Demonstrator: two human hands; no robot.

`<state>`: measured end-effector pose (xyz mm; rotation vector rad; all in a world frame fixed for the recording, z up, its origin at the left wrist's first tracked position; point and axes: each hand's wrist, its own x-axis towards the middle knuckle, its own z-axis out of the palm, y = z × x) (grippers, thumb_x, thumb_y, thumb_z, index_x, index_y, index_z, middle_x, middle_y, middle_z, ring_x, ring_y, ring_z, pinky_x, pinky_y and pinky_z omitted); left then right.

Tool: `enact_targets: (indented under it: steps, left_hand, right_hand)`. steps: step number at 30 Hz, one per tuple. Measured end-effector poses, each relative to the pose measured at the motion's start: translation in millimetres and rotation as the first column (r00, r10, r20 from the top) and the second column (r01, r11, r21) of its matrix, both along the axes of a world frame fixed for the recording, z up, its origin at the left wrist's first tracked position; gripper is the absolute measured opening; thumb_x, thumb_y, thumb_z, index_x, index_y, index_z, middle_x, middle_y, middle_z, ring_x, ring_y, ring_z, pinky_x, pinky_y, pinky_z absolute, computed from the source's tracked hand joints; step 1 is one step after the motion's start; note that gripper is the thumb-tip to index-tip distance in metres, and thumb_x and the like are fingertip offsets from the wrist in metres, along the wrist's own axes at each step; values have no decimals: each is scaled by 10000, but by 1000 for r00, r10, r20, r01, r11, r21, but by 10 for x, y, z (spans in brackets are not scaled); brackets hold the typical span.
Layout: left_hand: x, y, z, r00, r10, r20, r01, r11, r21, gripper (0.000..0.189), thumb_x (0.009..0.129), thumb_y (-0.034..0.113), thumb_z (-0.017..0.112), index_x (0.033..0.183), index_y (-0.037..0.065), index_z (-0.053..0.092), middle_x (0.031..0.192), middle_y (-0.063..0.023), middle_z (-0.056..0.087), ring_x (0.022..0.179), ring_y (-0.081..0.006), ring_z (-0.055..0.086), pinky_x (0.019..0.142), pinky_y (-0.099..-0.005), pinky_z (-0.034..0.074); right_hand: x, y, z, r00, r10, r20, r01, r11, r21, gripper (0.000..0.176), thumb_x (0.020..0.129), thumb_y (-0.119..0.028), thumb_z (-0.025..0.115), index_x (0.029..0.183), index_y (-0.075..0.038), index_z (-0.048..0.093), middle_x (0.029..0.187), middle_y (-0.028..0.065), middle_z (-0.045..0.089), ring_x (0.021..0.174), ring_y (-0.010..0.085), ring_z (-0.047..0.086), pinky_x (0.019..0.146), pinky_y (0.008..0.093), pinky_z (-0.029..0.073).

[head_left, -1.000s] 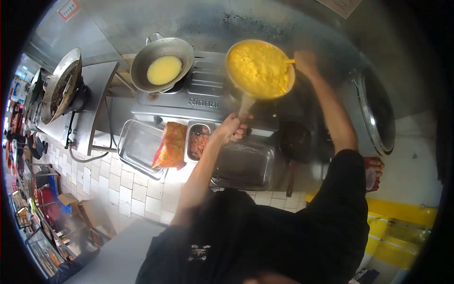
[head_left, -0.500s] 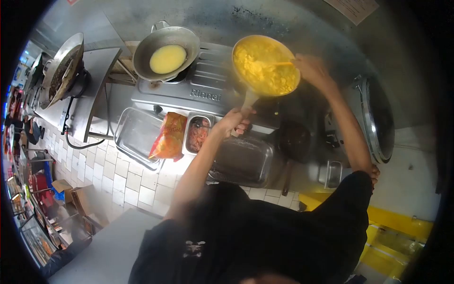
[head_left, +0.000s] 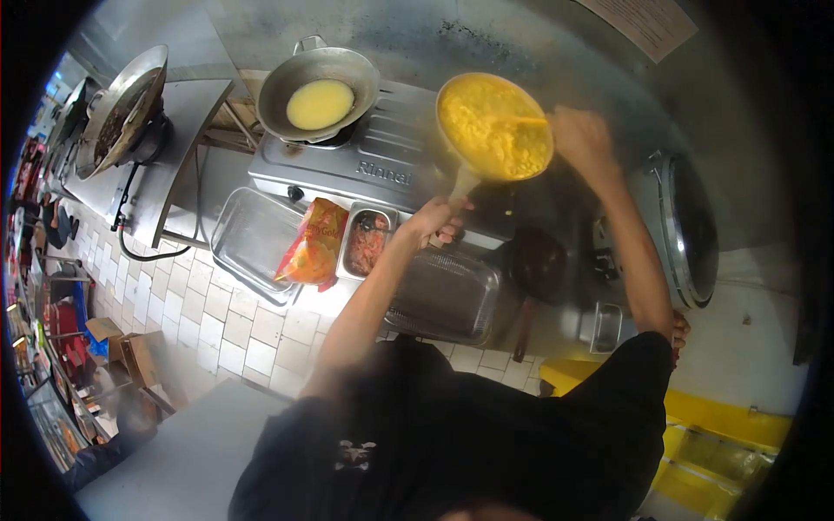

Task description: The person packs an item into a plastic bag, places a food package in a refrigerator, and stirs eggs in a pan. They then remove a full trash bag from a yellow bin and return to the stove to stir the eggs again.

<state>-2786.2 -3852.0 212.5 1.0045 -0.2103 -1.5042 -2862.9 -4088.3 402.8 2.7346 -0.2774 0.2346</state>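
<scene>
My left hand [head_left: 434, 223] is closed round the pale handle of a frying pan [head_left: 466, 168], which is tipped over the right side of the stove. Yellow scrambled egg [head_left: 486, 122] in soft curds fills the pan. My right hand [head_left: 580, 139] grips a slim stirring utensil [head_left: 526, 120] that looks yellow, its far end down in the egg. Its exact kind does not show. On the left burner, a wok [head_left: 274, 100] holds a pool of yellow liquid [head_left: 320, 104].
Below the Rinnai stove [head_left: 382, 174] are a clear tray [head_left: 228, 252], a red-and-orange packet [head_left: 311, 247], a metal container of reddish food [head_left: 369, 243] and a dark basket tray [head_left: 443, 304]. Another person's hand [head_left: 680, 330] shows by my right elbow. More woks [head_left: 104, 130] stand at left.
The view has shifted slightly. The egg lies differently in the pan, and the stirring utensil has moved a little with my right hand. Both hands keep their grips.
</scene>
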Motion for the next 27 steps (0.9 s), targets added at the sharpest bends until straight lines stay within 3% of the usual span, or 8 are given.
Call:
enact_targets:
  steps: [3, 4, 6, 8, 17, 24, 25, 27]
  left_hand:
    - [-32, -2, 4, 1000, -23, 12, 23, 1000, 22, 322, 1033, 340, 472, 1158, 49, 529, 654, 47, 364, 469, -27, 271, 381, -188, 219]
    - [-20, -9, -3, 1000, -14, 5, 14, 1000, 20, 316, 1035, 334, 466, 1161, 51, 526, 656, 46, 367, 468, -26, 271, 380, -188, 218]
    - [-6, -13, 1, 1000, -9, -2, 9, 1000, 16, 309, 1038, 328, 460, 1163, 52, 523, 658, 45, 370, 467, -24, 271, 378, -188, 217]
    - [5, -3, 8, 1000, -30, -6, 30, 1000, 7, 303, 1042, 319, 447, 1176, 54, 510, 662, 45, 375, 466, -23, 266, 378, -187, 218]
    - [-13, 4, 7, 1000, -2, -22, 3, 1000, 13, 314, 1044, 337, 444, 1187, 62, 499, 665, 41, 376, 468, -26, 258, 376, -189, 219]
    - [-21, -12, 1, 999, -14, -42, 16, 999, 33, 330, 1035, 354, 460, 1189, 63, 489, 668, 45, 343, 465, -33, 254, 366, -202, 216]
    - [-41, -13, 43, 1000, -1, 7, 0, 998, 69, 329, 1033, 357, 463, 1189, 69, 487, 663, 49, 322, 462, -35, 244, 368, -208, 205]
    - [-22, -20, 36, 1000, -7, -2, 7, 998, 66, 326, 1034, 358, 460, 1192, 74, 486, 663, 51, 315, 461, -36, 240, 370, -209, 202]
  right_hand:
    - [62, 140, -65, 997, 76, -16, -75, 994, 78, 140, 833, -132, 593, 798, -23, 675, 858, 146, 669, 780, 342, 670, 683, 458, 522]
    - [171, 29, -370, 1000, 6, -9, -4, 989, 149, 139, 820, -135, 596, 778, -25, 670, 849, 159, 665, 784, 346, 666, 681, 461, 523]
    - [272, 34, -687, 992, 128, -21, -125, 987, 101, 133, 800, -129, 592, 780, -33, 682, 808, 172, 673, 767, 352, 674, 680, 461, 527]
    - [271, -20, -804, 996, 86, -10, -85, 995, 42, 136, 791, -122, 586, 782, -34, 689, 802, 173, 675, 766, 355, 676, 680, 459, 529]
    - [58, -306, 296, 994, -104, 12, 105, 994, -12, 133, 842, -117, 622, 834, -35, 727, 827, 182, 689, 809, 345, 683, 711, 447, 531]
    - [462, -1326, -470, 964, -258, -62, 255, 965, -55, 132, 841, -79, 617, 884, -44, 737, 872, 163, 709, 812, 335, 695, 738, 412, 549]
    - [589, -1387, -598, 939, -322, -124, 327, 945, 25, 182, 878, -70, 603, 1011, -80, 728, 986, 141, 704, 951, 292, 677, 873, 452, 513]
    - [813, -1482, -825, 934, -334, -130, 341, 939, 38, 220, 906, -79, 579, 1081, -110, 709, 1052, 127, 681, 1033, 267, 639, 948, 498, 451]
